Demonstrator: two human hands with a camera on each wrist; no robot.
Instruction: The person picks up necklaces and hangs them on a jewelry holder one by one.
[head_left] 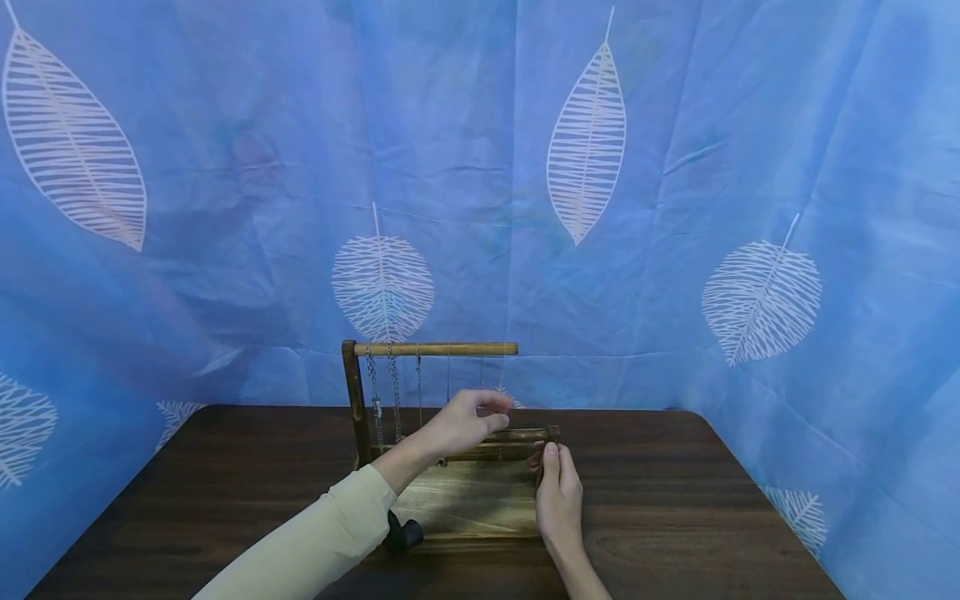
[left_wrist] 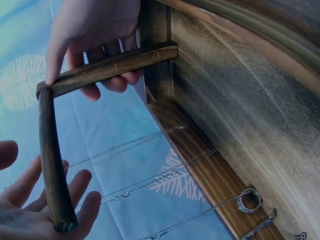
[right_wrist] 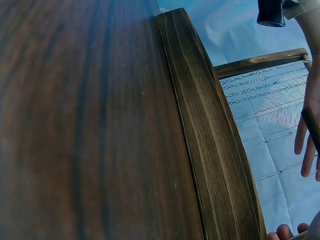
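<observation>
A wooden jewelry stand [head_left: 468, 500] stands on the table, with necklaces [head_left: 394, 392] hanging from its upper bar [head_left: 435, 349]. My right hand [head_left: 559, 496] is at the stand's right end. In the left wrist view, its fingers curl round the side arm [left_wrist: 115, 67] of an L-shaped wooden bar, its thumb at the corner. My left hand [head_left: 461, 423] is above the lower rod [left_wrist: 51, 155] of that bar. Its fingers are loosely spread behind the rod's free end; I cannot tell whether they touch it. A ring [left_wrist: 248, 201] is on the stand's rail.
The dark brown table [head_left: 660, 508] extends to both sides of the stand. Behind it hangs a blue cloth [head_left: 480, 150] with white leaf prints. A black wrist device [head_left: 403, 533] sits by the left sleeve [head_left: 330, 521], in front of the stand's tray.
</observation>
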